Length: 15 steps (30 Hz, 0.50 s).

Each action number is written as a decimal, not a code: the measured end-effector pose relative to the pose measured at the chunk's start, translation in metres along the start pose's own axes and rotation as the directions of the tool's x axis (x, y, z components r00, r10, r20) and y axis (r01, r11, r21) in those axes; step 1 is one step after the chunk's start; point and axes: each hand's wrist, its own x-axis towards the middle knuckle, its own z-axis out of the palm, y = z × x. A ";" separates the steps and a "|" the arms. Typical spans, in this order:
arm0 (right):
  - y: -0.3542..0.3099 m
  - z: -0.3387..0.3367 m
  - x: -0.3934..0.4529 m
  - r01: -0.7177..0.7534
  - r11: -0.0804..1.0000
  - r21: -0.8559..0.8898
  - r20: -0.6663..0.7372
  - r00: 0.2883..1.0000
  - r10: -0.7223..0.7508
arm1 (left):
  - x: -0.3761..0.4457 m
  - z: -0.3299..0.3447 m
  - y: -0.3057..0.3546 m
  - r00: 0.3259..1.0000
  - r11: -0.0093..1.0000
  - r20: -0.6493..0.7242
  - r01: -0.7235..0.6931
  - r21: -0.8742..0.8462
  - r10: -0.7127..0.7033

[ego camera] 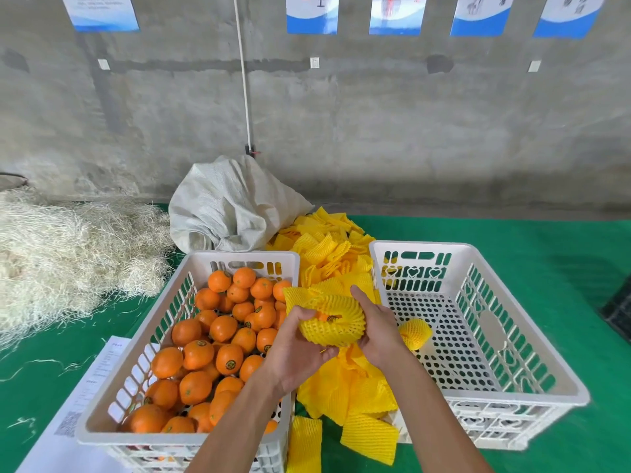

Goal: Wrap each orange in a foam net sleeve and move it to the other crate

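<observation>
Between the two crates, my left hand (300, 349) and my right hand (377, 331) both grip a yellow foam net sleeve (327, 324) stretched round an orange (328, 317), of which only a small patch shows through the sleeve's mouth. The left white crate (143, 339) holds several bare oranges (222, 339). One wrapped orange (415, 332) lies in the right white crate (495, 336), just past my right hand. Loose yellow sleeves (341, 257) are piled between and behind the crates.
A white woven sack (232, 206) slumps behind the left crate. A heap of pale straw (68, 254) covers the far left. Printed paper sheets (102, 367) lie left of the orange crate on the green mat (546, 240). A dark crate edge (619, 312) shows at the right.
</observation>
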 end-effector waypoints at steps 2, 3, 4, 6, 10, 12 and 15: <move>0.005 0.002 0.000 0.037 0.994 -0.100 -0.018 0.999 -0.039 | 0.001 0.002 -0.003 0.999 0.991 0.020 -0.028 -0.128 0.031; 0.007 0.004 0.000 0.054 0.991 -0.118 -0.025 0.998 -0.057 | 0.002 0.003 -0.004 0.999 0.985 0.034 -0.029 -0.172 0.035; 0.007 0.006 0.000 0.059 0.993 -0.104 -0.029 0.998 -0.062 | 0.002 0.005 -0.004 0.999 0.982 0.042 -0.019 -0.188 0.028; 0.004 0.009 0.001 0.069 0.995 -0.070 -0.039 0.997 -0.071 | 0.001 0.007 -0.003 0.998 0.983 0.056 0.026 -0.180 -0.016; 0.001 0.009 0.004 0.116 0.976 -0.183 -0.057 0.990 -0.129 | -0.003 0.003 0.005 0.987 0.979 0.087 0.146 -0.144 -0.135; 0.003 0.008 0.005 0.024 0.982 -0.187 -0.073 0.997 -0.038 | -0.002 0.001 0.009 0.987 0.984 0.071 0.150 -0.097 -0.144; 0.006 0.008 0.005 -0.054 0.975 -0.217 -0.084 0.996 0.037 | 0.001 -0.001 0.009 0.994 0.993 0.014 0.113 -0.038 -0.113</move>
